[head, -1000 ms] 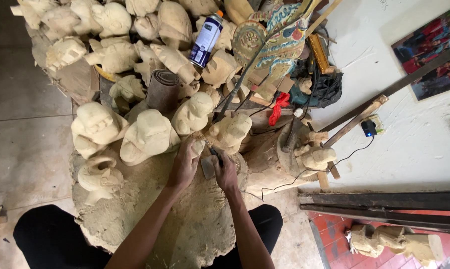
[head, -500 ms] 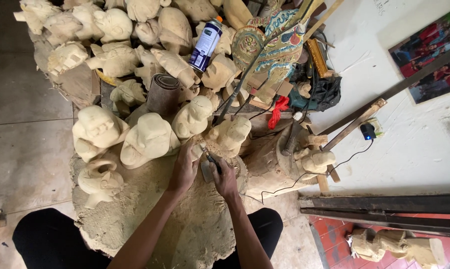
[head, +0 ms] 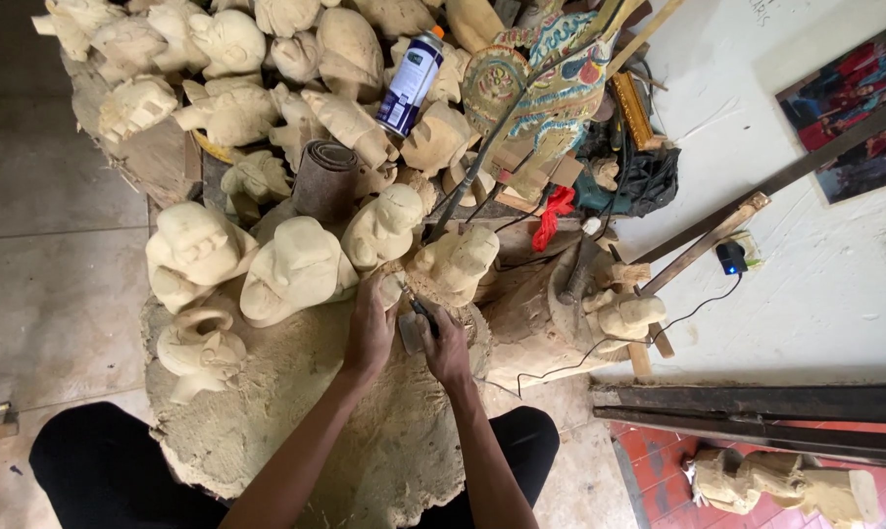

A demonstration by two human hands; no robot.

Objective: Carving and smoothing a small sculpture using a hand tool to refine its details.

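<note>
The left hand (head: pixel 372 328) closes around a small pale wooden piece (head: pixel 394 287) on the sawdust-covered stump (head: pixel 296 411). The right hand (head: pixel 447 348) grips a thin dark carving tool (head: pixel 421 312) against it. I think the blade can slip toward the left fingers, because the piece is small and rounded. Rough, matte wooden heads (head: pixel 296 269) stand just beside it.

Both forearms come up from the bottom and angle in toward each other, bare to the elbow. Left hand (head: pixel 369 328) is palm down, fingers (head: pixel 379 294) curled forward and pressing. Right hand (head: pixel 447 348) sits just beside it, almost touching, fist closed tight, wrist bent slightly inward.
</note>
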